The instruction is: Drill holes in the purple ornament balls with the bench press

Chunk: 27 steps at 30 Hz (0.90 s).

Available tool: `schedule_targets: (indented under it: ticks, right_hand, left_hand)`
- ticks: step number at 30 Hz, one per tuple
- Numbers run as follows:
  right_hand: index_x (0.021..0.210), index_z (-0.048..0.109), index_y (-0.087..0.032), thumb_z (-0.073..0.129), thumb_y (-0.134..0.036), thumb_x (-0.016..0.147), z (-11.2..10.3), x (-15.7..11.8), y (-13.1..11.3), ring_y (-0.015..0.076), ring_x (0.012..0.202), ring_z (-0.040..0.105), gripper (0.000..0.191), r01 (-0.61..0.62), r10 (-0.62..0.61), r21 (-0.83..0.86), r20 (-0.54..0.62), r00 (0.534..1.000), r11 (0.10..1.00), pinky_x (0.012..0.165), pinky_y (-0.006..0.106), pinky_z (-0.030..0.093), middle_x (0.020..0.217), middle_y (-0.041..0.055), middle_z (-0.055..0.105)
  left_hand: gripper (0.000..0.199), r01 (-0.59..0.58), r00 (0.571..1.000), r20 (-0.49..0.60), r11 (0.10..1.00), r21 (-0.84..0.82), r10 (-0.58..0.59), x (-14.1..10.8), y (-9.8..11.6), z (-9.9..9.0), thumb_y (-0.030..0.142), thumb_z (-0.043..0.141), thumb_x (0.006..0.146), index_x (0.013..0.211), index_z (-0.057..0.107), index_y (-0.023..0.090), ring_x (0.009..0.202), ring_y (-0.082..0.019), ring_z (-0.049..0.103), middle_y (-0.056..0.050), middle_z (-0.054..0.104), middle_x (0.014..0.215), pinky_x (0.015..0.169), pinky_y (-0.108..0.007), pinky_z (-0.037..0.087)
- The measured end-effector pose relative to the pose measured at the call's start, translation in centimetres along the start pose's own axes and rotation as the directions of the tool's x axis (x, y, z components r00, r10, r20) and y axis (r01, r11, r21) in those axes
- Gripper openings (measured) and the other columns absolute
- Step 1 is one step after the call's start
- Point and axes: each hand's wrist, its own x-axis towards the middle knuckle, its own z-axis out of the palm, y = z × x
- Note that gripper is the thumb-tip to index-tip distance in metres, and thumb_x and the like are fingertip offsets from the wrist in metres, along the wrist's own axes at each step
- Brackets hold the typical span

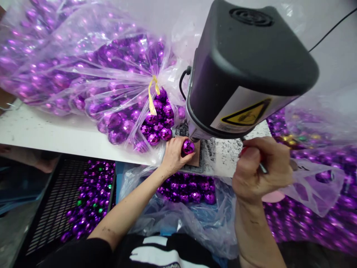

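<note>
Bauble (188,147): purple, faceted, pinched between thumb and fingers of the left hand (176,153), at the black machine's (248,63) tip
Right hand (260,167): closed around a red handle (244,150)

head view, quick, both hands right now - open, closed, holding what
Left hand: closed on a shiny purple ball, thumb and fingers at its sides.
Right hand: closed around a red handle, mostly hidden by the fingers.
</note>
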Motion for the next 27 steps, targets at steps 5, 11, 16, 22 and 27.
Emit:
schedule_targets:
  ticks: [5, 11, 16, 22, 27]
  right_hand:
    - [0.099, 0.058, -0.026, 0.041, -0.03, 0.092, 0.6, -0.5, 0.5, 0.0105, 0.066, 0.047, 0.019, 0.04, -0.04, 0.033, 0.011, 0.999, 0.999, 0.06, 0.029, 0.037, 0.069, 0.0028, 0.048]
    - [0.099, 0.057, -0.023, 0.043, -0.027, 0.09, 1.7, -1.5, 1.5, 0.0098, 0.072, 0.05, 0.018, 0.098, -0.092, 0.092, -0.069, 0.993, 0.991, 0.065, 0.029, 0.041, 0.071, 0.0019, 0.051]
    - [0.1, 0.056, -0.022, 0.042, -0.029, 0.089, 2.4, -2.8, 2.2, 0.0128, 0.075, 0.052, 0.02, 0.065, -0.054, 0.115, -0.098, 0.994, 0.991, 0.072, 0.034, 0.045, 0.071, 0.0037, 0.052]
    - [0.106, 0.055, -0.027, 0.041, -0.028, 0.088, 3.0, -3.6, 2.2, 0.0167, 0.079, 0.054, 0.023, 0.031, -0.015, 0.135, -0.119, 0.993, 0.99, 0.079, 0.04, 0.048, 0.073, 0.0042, 0.053]
    - [0.1, 0.058, -0.024, 0.044, -0.027, 0.088, 4.4, -4.9, 3.2, 0.0165, 0.08, 0.055, 0.018, 0.063, -0.042, 0.141, -0.149, 0.988, 0.988, 0.076, 0.039, 0.048, 0.075, 0.004, 0.057]
  left_hand:
    - [0.044, 0.026, 1.0, 0.017, 1.0, 0.012, -0.026, 0.0, -0.1, 0.1, 0.038, 0.074, 0.083, 0.119, 0.056, 0.02, 0.104, -0.027, 0.055, -0.009, 0.064, 0.112, 0.092, -0.038, 0.042]
    - [0.044, 0.017, 1.0, 0.014, 1.0, 0.019, -0.017, 0.0, 0.0, 0.0, 0.039, 0.071, 0.085, 0.121, 0.056, 0.019, 0.107, -0.027, 0.054, -0.01, 0.063, 0.115, 0.091, -0.038, 0.042]
    - [0.042, 0.014, 1.0, 0.015, 1.0, 0.023, -0.014, 0.0, 0.1, -0.1, 0.038, 0.071, 0.085, 0.12, 0.056, 0.02, 0.107, -0.027, 0.054, -0.01, 0.063, 0.115, 0.091, -0.037, 0.042]
    - [0.042, 0.028, 0.999, 0.026, 0.999, 0.027, -0.029, 0.0, 0.4, -0.3, 0.038, 0.071, 0.085, 0.12, 0.056, 0.019, 0.107, -0.027, 0.054, -0.01, 0.063, 0.117, 0.092, -0.038, 0.042]
    - [0.044, 0.035, 0.999, 0.026, 0.999, 0.023, -0.035, 0.1, 0.4, -0.3, 0.039, 0.072, 0.085, 0.121, 0.056, 0.019, 0.109, -0.028, 0.054, -0.011, 0.062, 0.119, 0.093, -0.038, 0.042]
